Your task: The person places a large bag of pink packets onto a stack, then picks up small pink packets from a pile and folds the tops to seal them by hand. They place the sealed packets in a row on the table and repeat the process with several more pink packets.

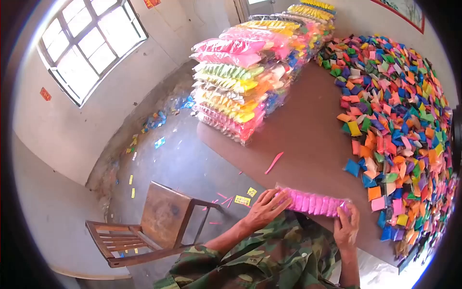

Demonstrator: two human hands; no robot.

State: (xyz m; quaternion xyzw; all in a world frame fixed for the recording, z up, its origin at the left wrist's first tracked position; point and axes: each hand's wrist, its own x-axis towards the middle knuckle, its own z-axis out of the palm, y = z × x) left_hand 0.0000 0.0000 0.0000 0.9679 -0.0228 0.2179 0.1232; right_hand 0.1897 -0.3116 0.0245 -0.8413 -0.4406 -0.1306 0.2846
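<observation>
A clear plastic bag with a row of bright pink packets (315, 204) lies level at the table's near edge, just in front of my body. At its left end is my left hand (266, 208), the fingers closed over the plastic. My right hand (347, 225) grips the opposite end, thumb and fingers around the corner. A thin pink strip (274, 163) rests on the brown table (298, 139) beyond the bag.
A tall stack of bagged colourful packets (231, 72) stands at the table's far left. Loose small packets (385, 120) heap along the right side. On the left are a wooden chair (163, 214) and a floor (168, 164) with scattered scraps.
</observation>
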